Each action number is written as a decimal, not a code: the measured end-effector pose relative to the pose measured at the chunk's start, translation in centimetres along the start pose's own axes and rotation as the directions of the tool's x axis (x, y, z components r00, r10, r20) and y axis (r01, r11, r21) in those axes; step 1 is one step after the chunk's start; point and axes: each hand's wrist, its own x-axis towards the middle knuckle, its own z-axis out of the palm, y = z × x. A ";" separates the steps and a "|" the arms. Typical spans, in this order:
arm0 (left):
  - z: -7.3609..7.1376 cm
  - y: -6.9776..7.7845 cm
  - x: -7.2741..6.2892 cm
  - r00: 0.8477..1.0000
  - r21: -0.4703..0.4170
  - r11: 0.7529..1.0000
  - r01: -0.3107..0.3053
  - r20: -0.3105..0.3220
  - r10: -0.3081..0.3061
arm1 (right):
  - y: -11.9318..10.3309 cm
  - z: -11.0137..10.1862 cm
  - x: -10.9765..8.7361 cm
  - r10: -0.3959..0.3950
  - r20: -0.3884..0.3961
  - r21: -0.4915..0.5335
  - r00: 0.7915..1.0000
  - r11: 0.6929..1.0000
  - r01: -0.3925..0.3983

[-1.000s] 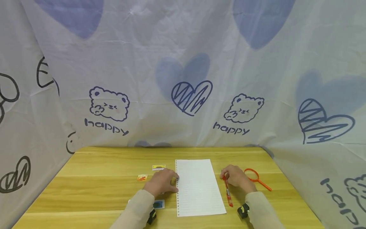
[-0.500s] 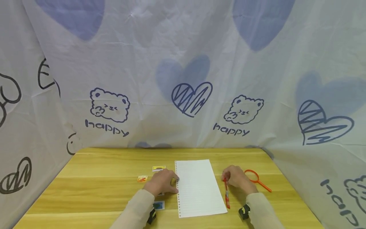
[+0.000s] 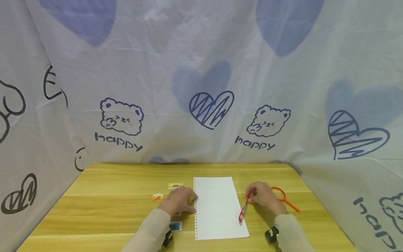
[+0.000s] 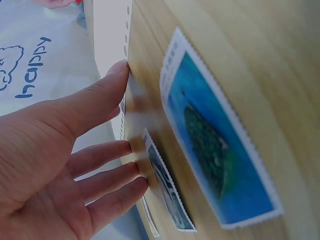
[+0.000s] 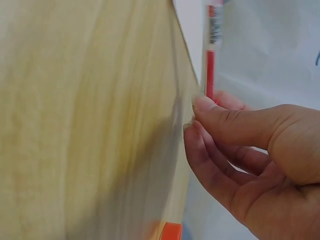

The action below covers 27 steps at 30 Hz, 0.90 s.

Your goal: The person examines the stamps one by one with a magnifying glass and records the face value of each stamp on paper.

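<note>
A white ruled sheet of punched paper [image 3: 217, 208] lies on the wooden table [image 3: 104, 203]. My left hand [image 3: 177, 201] rests at its holed left edge, thumb and fingers spread and relaxed. In the left wrist view, a postage stamp with a blue picture [image 4: 225, 155] lies beside that hand, and a second stamp [image 4: 172, 200] is close to the fingers. Beyond the paper's right side, my right hand [image 3: 264, 197] pinches a red pen [image 3: 242, 214] between thumb and fingertips. The pen slants, its free end overlapping the sheet's right edge in the head view.
An orange-red magnifying glass [image 3: 292, 205] lies just right of my right hand. A yellow stamp [image 3: 175, 186] and an orange one [image 3: 157, 197] lie beyond my left hand. A patterned white cloth [image 3: 176, 147] hangs behind the table.
The pen has swung in my right hand, its free end lifting and moving left over the sheet's edge. The right hand shifted slightly right; the left hand stayed at the paper.
</note>
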 end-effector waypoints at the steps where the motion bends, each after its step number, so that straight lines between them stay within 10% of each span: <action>1: 0.0 0.0 0.0 1.000 -0.004 1.000 0.001 0.002 -0.001 | 0.0 -0.1 0.0 -0.006 -0.005 0.003 1.000 1.000 0.007; 19: 0.2 0.0 0.0 1.000 -0.029 1.000 0.009 0.005 -0.009 | -1.6 -0.6 0.8 -0.097 0.110 0.245 0.989 0.967 0.067; 27: 0.2 0.0 0.0 1.000 -0.052 0.999 0.005 0.007 -0.005 | -3.2 0.4 1.9 0.015 0.086 0.310 0.996 0.950 -0.041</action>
